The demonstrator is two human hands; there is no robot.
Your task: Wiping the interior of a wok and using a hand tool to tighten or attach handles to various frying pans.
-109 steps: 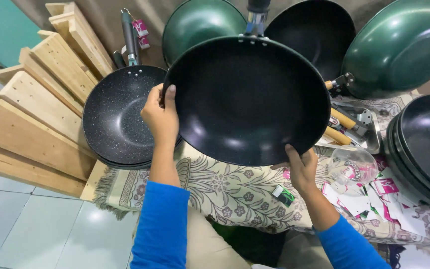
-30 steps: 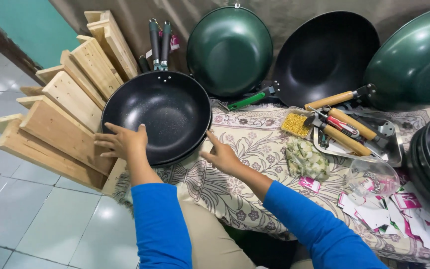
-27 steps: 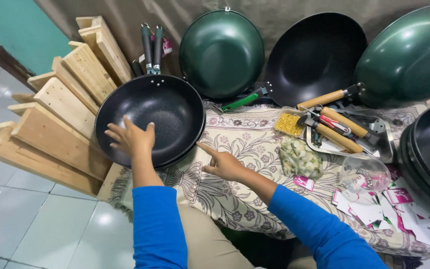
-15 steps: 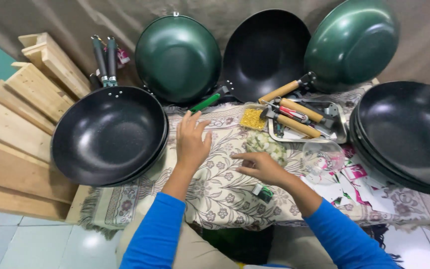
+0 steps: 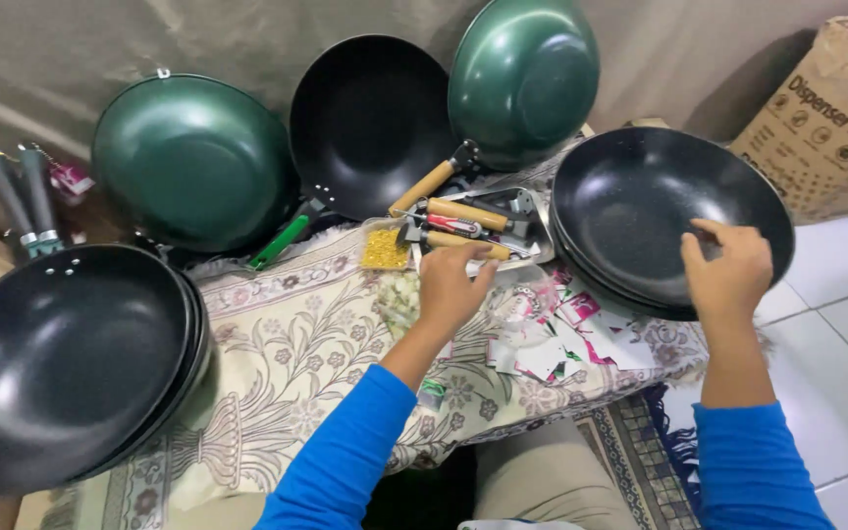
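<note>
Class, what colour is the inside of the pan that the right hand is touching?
Black with fine pale speckles; the pan under the right hand shows best in the head view.

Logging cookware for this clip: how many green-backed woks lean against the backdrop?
2. One green wok leans at the left, its green underside facing out; a second green wok leans higher at the right. A black wok stands between them, interior showing. None seem hidden.

This looks like a small home workshop — someone's room turned over to putting cookware together. Black pans (image 5: 61, 358) sit stacked on a patterned cloth (image 5: 287, 344) spread over a white tiled floor (image 5: 836, 314), green woks (image 5: 188, 162) lean against a draped wall, and a metal tray (image 5: 532, 231) holds wooden handles (image 5: 463, 211) — a cardboard box (image 5: 826, 108) stands in the corner.
</note>
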